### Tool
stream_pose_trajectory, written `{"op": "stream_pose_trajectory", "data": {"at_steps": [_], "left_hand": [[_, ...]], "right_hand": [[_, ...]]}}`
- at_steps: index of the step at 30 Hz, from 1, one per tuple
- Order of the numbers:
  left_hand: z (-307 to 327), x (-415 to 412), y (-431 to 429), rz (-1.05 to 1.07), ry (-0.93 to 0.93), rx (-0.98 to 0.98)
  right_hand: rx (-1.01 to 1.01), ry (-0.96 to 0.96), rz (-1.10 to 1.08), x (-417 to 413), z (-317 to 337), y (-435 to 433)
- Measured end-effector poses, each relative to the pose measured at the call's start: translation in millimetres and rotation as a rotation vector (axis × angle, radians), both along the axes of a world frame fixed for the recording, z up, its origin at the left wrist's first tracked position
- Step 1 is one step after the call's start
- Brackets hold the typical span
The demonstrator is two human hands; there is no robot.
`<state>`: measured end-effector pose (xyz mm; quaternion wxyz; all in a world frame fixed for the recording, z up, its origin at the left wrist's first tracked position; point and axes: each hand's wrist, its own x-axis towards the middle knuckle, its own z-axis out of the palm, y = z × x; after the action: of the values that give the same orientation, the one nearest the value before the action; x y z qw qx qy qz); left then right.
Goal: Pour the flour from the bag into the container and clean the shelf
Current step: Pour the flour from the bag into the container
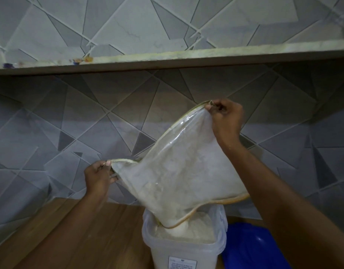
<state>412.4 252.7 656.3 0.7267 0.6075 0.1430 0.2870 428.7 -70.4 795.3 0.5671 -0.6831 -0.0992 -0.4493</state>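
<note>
The bag (182, 171) hangs mouth-down into the open container (182, 249), its lowest edge touching the flour (198, 232) heaped near the rim. The left grip (100, 175) pinches the bag's corner at 9 o'clock, and the right grip (226, 119) pinches the high corner at 1 o'clock. At 12 o'clock the shelf (167, 57) edge runs well above both grips, with open room between. A blue plastic thing (250, 247) lies just beside the container at 3 o'clock. Bare counter (89, 230) spreads toward 9 o'clock.
</note>
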Motion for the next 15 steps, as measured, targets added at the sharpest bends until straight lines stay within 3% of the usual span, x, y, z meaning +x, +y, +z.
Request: {"op": "stream_pose_trajectory", "data": {"at_steps": [15], "left_hand": [[22.9,-6.9,-0.4,0.026,-0.041,0.098]], "right_hand": [[0.012,0.031,-0.072,-5.1,4.8,-23.0]]}}
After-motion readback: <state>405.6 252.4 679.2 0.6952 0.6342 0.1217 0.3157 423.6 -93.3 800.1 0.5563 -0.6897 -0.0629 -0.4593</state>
